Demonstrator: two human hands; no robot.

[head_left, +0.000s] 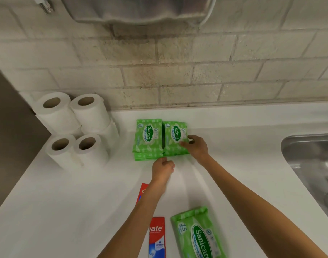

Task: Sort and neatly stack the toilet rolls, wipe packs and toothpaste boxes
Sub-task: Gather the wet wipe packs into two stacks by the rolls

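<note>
At the table's [66,202] back, toilet rolls [75,127] stand stacked; we square two wipe piles [148,138], right fingers [184,143] spread on one, left fingers [164,160] curled empty at their edge; one wipe pack [198,235] and toothpaste boxes [157,237] lie unsorted

- toilet rolls [56,108]: four with cores facing up, set in a square; more roll shows beneath the back two.
- wipe packs [148,135]: three faces visible, two side by side and one loose; further packs lie under the left one, number unclear.
- toothpaste boxes [156,237]: two.
</note>
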